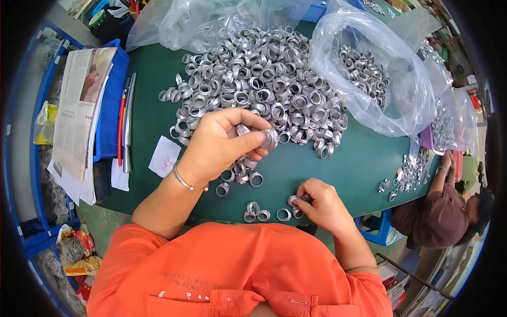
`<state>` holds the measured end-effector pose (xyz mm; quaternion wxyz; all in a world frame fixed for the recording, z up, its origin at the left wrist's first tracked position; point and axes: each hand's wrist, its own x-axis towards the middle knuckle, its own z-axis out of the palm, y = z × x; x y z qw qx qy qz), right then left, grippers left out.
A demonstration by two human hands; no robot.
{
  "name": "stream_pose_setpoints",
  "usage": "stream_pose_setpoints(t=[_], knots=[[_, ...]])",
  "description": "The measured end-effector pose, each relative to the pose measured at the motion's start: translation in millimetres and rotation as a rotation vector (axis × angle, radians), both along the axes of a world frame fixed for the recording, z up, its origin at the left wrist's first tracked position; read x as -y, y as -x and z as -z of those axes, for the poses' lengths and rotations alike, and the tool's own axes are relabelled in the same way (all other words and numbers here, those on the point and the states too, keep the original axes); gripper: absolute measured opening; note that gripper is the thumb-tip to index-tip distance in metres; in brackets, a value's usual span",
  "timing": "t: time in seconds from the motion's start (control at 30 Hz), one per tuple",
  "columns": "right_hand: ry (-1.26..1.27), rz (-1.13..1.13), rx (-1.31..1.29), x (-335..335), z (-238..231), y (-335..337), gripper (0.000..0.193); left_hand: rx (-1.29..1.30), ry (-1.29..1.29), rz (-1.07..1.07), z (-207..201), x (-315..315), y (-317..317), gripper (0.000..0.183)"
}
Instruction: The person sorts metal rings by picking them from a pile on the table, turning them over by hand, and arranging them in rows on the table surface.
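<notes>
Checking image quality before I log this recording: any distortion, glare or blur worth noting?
Head view: blackened corners, and the blue shelf frame bows near the rim; head view: whitish glare on the clear plastic bag; head view: the heaped silver metal rings look fairly sharp.

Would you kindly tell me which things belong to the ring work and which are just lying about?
Likely belonging:
silvery ring in the left hand
rings at the right hand
ring heap

Likely just lying about:
newspaper
slim red stick
blue bin
</notes>
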<state>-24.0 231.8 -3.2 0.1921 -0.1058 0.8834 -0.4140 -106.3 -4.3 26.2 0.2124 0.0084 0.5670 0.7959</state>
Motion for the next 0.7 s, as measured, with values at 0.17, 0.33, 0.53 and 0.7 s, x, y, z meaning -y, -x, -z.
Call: stream_pose_setpoints(t=[0.17, 0.33, 0.53, 0.7], knots=[[0.010, -0.131, -0.169, -7, -2, -8, 0.013, 0.075, 0.033, 0.055, 15, 6, -33, 0.015], [0.187, 0.070, -0.157, 28, -12, 7, 0.021, 0.160, -0.039, -0.009, 25, 3, -53, 0.016], [0.414, 0.152, -0.264, 53, 1, 12, 0.022, 0.088, -0.058, 0.002, 33, 0, -62, 0.017], [0.402, 0.119, -0.445, 51, -2, 13, 0.018, -0.134, 0.149, -0.011, 37, -2, -64, 0.017]])
